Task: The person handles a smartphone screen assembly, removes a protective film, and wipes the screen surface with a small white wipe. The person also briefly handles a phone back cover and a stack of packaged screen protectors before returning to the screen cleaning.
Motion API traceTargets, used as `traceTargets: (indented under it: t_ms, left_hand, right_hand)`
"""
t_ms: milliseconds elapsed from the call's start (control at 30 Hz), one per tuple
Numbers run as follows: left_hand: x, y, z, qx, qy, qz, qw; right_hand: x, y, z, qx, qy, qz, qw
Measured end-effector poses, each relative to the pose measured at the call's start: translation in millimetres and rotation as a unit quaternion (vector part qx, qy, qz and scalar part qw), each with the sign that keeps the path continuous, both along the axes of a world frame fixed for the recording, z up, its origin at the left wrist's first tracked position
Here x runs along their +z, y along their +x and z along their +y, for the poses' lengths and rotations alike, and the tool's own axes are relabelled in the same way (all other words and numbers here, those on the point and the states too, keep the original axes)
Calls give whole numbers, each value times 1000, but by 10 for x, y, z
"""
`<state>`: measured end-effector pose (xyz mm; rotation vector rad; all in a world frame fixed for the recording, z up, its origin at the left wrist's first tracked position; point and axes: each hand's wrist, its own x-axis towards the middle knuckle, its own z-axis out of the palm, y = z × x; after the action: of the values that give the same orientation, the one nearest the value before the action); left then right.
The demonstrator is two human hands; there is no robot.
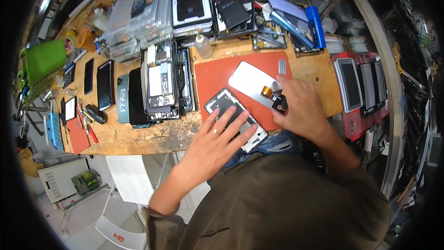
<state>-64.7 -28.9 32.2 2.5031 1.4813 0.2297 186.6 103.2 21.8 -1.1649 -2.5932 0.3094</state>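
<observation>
My left hand [219,136] lies with spread fingers over a phone frame [226,105], dark inside with a pale rim, at the near edge of the red mat [212,71]. A white-backed phone screen panel [252,78] rests on that mat, slanting down toward my right hand [303,106]. The thumb and fingers of my right hand curl round the panel's near right end. Beside them, an orange-gold and black flex cable [267,92] sticks up. My right palm hides part of that end.
Opened phones [161,81] are stacked left of the mat. A clear bottle [202,46] stands behind it, near stacked plastic trays [134,18]. A blue cylinder [315,27] lies at the back right. Several screens [348,84] sit on pink wrap at right. Pliers [88,118] lie at left.
</observation>
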Motion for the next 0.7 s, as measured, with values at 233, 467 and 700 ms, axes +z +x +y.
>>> traceTargets:
  t_ms: [233, 467, 700]
  left_hand:
    - [274, 134, 552, -155, -104, 103, 977]
    - [1101, 65, 1135, -11, 90, 55, 994]
    - [969, -107, 2843, -30, 8, 53, 998]
  right_hand:
    - [-15, 104, -9, 13, -6, 22, 1000]
    - [-59, 167, 43, 27, -10, 38, 999]
    - [-87, 161, 31, 18, -12, 61, 998]
